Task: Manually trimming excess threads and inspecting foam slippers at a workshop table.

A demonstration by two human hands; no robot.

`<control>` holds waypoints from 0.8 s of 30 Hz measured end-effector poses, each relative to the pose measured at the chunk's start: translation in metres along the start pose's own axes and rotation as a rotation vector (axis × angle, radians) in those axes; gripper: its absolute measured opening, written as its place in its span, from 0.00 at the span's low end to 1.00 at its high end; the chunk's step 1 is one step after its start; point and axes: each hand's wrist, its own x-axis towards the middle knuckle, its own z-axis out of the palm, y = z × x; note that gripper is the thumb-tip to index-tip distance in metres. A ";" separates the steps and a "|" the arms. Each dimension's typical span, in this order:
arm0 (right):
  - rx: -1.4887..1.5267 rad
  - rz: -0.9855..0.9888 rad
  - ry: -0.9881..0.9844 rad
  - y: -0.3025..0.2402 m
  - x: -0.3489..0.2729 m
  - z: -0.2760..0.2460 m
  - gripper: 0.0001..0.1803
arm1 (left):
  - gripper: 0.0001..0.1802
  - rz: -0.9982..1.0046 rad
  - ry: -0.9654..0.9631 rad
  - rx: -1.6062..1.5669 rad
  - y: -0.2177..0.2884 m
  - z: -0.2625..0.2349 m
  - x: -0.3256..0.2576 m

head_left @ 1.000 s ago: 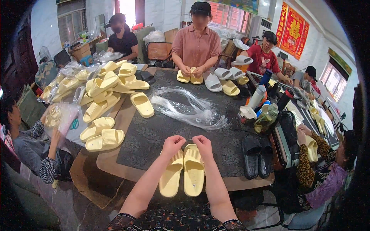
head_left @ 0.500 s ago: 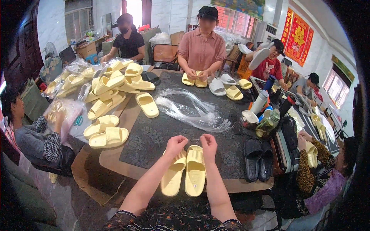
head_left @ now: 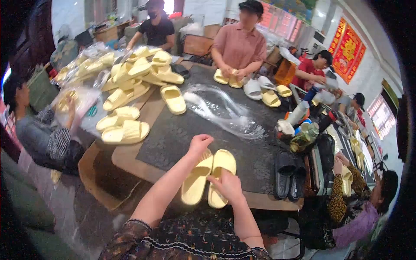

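Clear plastic bags [head_left: 225, 113] crumpled mid-bench [head_left: 173, 134]. Bagged yellow slippers [head_left: 78, 69] heaped at far left edge. Red wall hanging with gold figures [head_left: 348, 48], upper right. Brown cardboard box [head_left: 197, 44] behind far bench end.

Seen from above, a person's left hand [head_left: 200, 143] rests on the toe end of one pale yellow slipper [head_left: 196, 178], while the right hand [head_left: 227, 185] lies on its twin [head_left: 221, 164] just beside it. Both slippers lie side by side on a dark surface [head_left: 173, 134]. A pair of black slippers [head_left: 289, 175] lies to the right, a pile of yellow slippers [head_left: 130, 73] far left.
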 end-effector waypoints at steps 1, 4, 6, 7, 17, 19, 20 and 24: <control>0.001 -0.006 0.027 -0.004 0.007 0.004 0.31 | 0.12 -0.042 -0.042 -0.044 0.003 0.001 0.000; -0.086 0.021 0.057 0.001 0.029 0.033 0.27 | 0.13 -0.137 -0.178 -0.159 0.009 -0.007 0.001; -0.101 0.022 0.066 0.004 0.034 0.044 0.25 | 0.13 -0.013 -0.132 -0.122 0.000 -0.023 -0.001; -0.075 0.016 0.081 0.003 0.034 0.045 0.23 | 0.13 0.103 -0.108 -0.080 -0.006 -0.032 -0.004; -0.002 0.016 0.225 0.016 0.032 0.052 0.17 | 0.28 0.650 0.833 0.867 0.033 -0.235 -0.038; -0.038 -0.018 0.192 0.014 0.032 0.050 0.21 | 0.31 0.478 0.964 0.919 0.012 -0.300 -0.021; -0.037 0.014 0.162 0.013 0.032 0.048 0.21 | 0.31 0.356 0.991 1.035 0.009 -0.312 -0.014; -0.004 -0.039 0.133 0.002 0.033 0.046 0.20 | 0.28 -0.043 0.466 1.003 -0.012 -0.387 -0.008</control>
